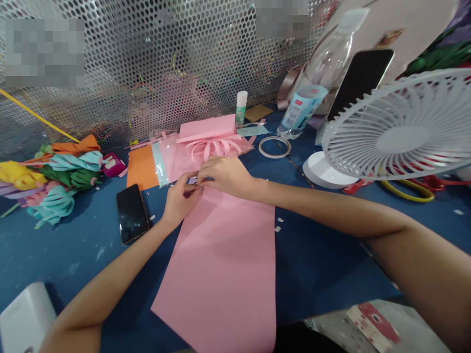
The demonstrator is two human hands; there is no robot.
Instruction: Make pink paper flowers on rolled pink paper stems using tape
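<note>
A large pink sheet of paper (pixel 228 255) lies lengthwise in front of me, its near end reaching over the table edge. At its far left corner my left hand (pixel 179 198) has thumb and fingers bent together in a pinch. My right hand (pixel 230 177) comes over the sheet's far end, its fingers curled down to meet the left fingertips. Whatever sits between the fingertips is too small to make out. Just beyond the hands are pink paper with looped strips (pixel 213 147) and a folded pink piece (pixel 208 128).
Left: a black phone (pixel 132 214), orange paper (pixel 142 166) and colourful paper flowers (pixel 55 181). Right: a tape roll (pixel 274 147), a water bottle (pixel 305 103), a white fan (pixel 401 132) and yellow-handled scissors (pixel 408 192). A glue stick (pixel 241 109) stands by the perforated metal panel (pixel 147 63).
</note>
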